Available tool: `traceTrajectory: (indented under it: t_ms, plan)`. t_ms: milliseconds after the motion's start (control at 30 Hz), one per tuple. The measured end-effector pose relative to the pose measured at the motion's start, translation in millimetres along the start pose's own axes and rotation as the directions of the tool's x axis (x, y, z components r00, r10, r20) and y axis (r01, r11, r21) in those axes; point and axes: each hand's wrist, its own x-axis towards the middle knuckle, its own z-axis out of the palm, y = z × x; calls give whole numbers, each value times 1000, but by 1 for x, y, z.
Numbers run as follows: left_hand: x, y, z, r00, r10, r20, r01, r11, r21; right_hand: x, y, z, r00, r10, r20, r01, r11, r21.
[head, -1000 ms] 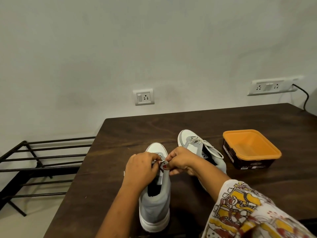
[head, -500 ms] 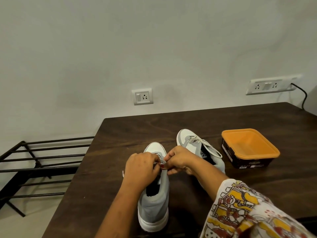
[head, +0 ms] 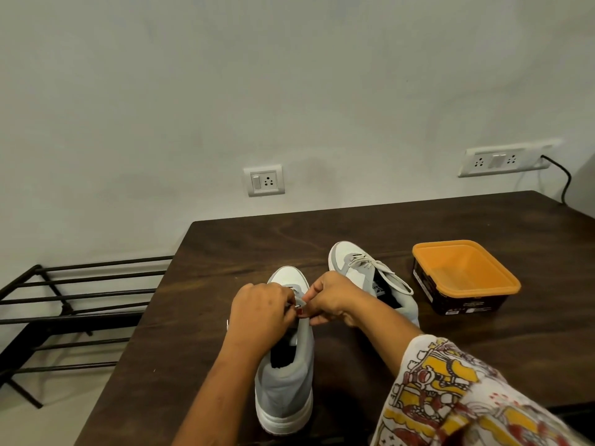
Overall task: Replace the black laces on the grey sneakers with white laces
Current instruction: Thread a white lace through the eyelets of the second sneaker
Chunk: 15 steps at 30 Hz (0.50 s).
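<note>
Fingers (head: 291,300) of left hand (head: 257,312) and right hand (head: 331,297) pinch white lace (head: 298,305) over near sneaker (head: 286,381); desk (head: 193,317) wood lies open leftward to its edge

Two grey sneakers (head: 285,381) (head: 360,268), two hands (head: 257,312) (head: 331,297), one orange tub (head: 460,302), two wall sockets (head: 264,180) (head: 502,160), one rack (head: 80,297)

No words or numbers can be read. The dark tub (head: 476,304) under the orange lid (head: 463,272) carries a white label (head: 451,312) on its front wall, with print too small to make out. The insole (head: 381,289) of the far grey sneaker (head: 352,270) bears a blurred white mark.
</note>
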Motion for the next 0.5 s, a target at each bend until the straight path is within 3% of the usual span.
traceTrajectory:
  t_ms: [500]
  plan:
    - [-3,-3,7,999,-31,-39,29,997,-71,1,4,-5,994,-57,98,57,998,4]
